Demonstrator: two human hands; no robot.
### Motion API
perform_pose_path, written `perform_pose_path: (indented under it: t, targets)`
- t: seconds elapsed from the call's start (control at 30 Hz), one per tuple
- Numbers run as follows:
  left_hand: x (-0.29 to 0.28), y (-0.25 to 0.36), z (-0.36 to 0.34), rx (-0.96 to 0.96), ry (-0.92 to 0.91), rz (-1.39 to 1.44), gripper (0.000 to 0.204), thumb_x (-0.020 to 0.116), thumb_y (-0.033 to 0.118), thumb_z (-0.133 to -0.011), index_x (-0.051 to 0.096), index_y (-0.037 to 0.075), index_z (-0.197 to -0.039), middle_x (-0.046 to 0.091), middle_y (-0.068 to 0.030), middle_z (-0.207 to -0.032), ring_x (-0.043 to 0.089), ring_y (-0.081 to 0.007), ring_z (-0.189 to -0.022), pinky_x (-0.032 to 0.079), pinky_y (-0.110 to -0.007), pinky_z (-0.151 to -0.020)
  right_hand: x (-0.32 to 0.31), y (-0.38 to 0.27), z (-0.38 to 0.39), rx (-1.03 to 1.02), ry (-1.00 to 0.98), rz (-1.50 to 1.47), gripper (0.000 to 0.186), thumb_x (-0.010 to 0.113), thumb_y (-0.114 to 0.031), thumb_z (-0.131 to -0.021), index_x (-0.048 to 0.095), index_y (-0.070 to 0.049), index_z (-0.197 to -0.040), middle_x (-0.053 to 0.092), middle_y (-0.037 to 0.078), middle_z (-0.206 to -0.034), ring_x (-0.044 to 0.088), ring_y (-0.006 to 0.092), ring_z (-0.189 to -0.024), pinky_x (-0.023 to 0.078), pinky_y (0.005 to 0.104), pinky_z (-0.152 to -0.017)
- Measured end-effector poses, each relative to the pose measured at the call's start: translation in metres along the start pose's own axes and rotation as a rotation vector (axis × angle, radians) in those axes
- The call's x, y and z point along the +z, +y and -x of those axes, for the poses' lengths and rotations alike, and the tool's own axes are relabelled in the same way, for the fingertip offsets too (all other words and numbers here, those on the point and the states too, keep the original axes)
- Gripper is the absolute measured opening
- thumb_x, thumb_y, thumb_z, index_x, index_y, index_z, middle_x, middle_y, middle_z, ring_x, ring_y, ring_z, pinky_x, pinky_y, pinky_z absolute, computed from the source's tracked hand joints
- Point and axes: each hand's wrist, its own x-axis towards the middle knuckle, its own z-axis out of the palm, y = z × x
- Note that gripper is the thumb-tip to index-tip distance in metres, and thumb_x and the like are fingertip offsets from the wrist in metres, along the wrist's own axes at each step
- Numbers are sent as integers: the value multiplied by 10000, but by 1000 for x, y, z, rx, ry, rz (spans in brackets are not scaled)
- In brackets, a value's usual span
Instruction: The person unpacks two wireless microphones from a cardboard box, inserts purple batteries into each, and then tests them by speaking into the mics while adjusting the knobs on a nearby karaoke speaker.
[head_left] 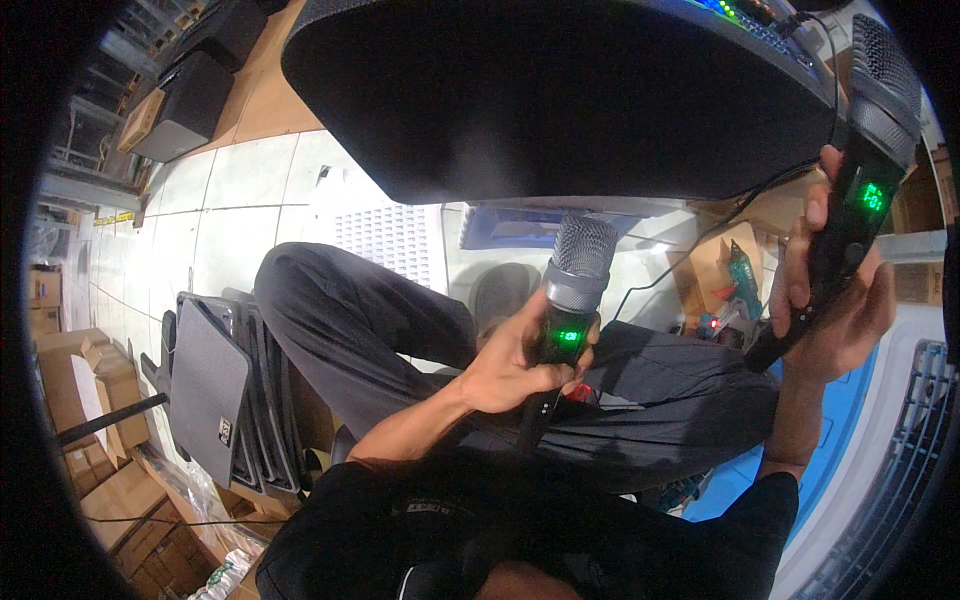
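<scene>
My left hand (pixel 525 365) is closed around a black wireless microphone (pixel 578 260) with a silver mesh head and a lit green display, held upright over my crossed legs. At the right, my right hand (pixel 835 305) grips a second, similar microphone (pixel 880 90), raised and tilted, its green display facing up. A large black speaker cabinet (pixel 540 100) fills the top, with a panel of coloured lights (pixel 730 18) and a plugged-in cable on its upper edge.
White tiled floor (pixel 240 170) holds papers (pixel 375 245). Stacked dark panels (pixel 210 385) and cardboard boxes (pixel 105 390) lie left, more speakers (pixel 190 110) upper left. At the right are a cardboard box with tools (pixel 700 280), a blue surface (pixel 730 495) and a white rim (pixel 875 450).
</scene>
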Motion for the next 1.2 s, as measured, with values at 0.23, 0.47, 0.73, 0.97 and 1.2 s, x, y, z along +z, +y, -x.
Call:
perform_pose_path:
  t: [0.23, 0.47, 0.73, 0.97, 1.2]
  targets:
    - [-2, 1, 7, 26, 120, -124, 631, 757, 39, -799, 446, 44, -1348, 573, -54, -1065, 574, -157, -927, 493, -313, -871, 5, 1, 13, 218, -12, 122, 851, 680, -450, -845, 365, 133, -1380, 578, 174, -1088, 554, 127, -572, 451, 238, -430]
    - [13, 11, 13, 239, 132, -279, 523, 844, 190, -763, 620, -5, -1193, 518, -155, -1389, 603, -214, -1071, 505, -333, -924, 18, 9, 22, 214, -287, 411, 750, 768, -203, -761, 460, 96, -1376, 642, 218, -1160, 654, 266, -973, 509, 371, -891]
    - [27, -16, 12, 438, 80, -296, 572, 884, 198, -747, 676, 17, -1247, 523, -222, -1406, 466, -282, -1387, 318, -443, -1190, 49, -2, 13, 6, -755, 693, 641, 713, -65, -782, 522, 29, -1386, 562, 232, -1285, 647, 317, -1148, 559, 396, -910]
    - [24, 12, 18, 612, 145, -563, 480, 884, 128, -736, 717, 46, -1178, 733, -100, -1095, 705, -171, -1005, 492, -357, -1024, 50, -13, 11, -91, -794, 716, 521, 777, -151, -838, 613, 5, -1308, 584, 193, -1310, 647, 336, -1141, 562, 400, -910]
    - [50, 59, 12, 593, 70, -840, 563, 894, 217, -693, 738, 143, -1228, 563, -155, -1318, 497, -320, -1281, 345, -452, -1108, 41, -33, -8, -309, -228, 840, 218, 663, 59, -786, 697, 26, -999, 727, 166, -943, 709, 288, -869, 555, 364, -777]
